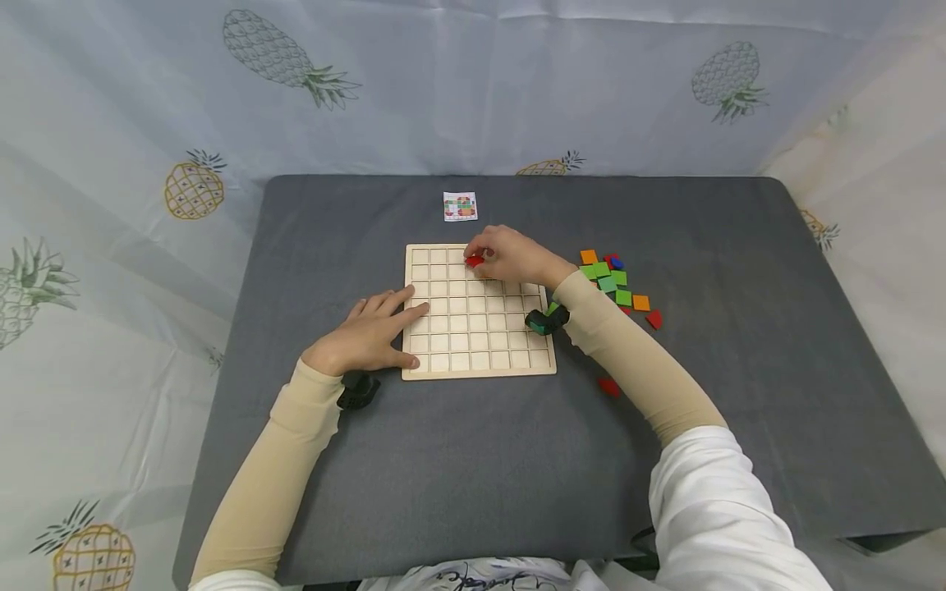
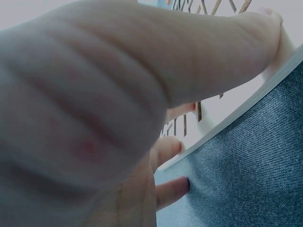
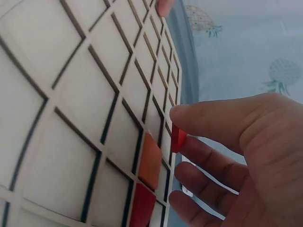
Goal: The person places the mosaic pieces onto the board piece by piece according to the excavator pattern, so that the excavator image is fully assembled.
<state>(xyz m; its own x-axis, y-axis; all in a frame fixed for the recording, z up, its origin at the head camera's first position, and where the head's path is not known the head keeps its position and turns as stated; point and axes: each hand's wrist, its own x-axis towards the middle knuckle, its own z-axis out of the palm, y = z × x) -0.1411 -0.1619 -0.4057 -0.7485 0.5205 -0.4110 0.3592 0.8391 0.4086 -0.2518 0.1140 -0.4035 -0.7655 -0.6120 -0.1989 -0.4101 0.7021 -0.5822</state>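
A pale wooden board (image 1: 479,361) with a grid of square cells lies flat on the table. My left hand (image 1: 365,338) rests along its left edge, fingers spread and fairly straight; in the left wrist view the thumb (image 2: 222,52) lies over the rim. Over the upper part of the board, my right hand (image 1: 510,254) pinches a small red piece (image 3: 178,138) between thumb and fingers. The right wrist view shows an orange piece (image 3: 150,163) and another red piece (image 3: 143,206) sitting in cells close by. From the head view, the right hand covers those cells.
Several loose green tiles (image 1: 623,297), with orange (image 1: 640,303), red (image 1: 654,319) and blue (image 1: 617,263) pieces, lie right of the board, partly behind the right forearm. One red piece (image 1: 609,387) lies nearer me. A small printed picture card (image 1: 461,207) is beyond the board.
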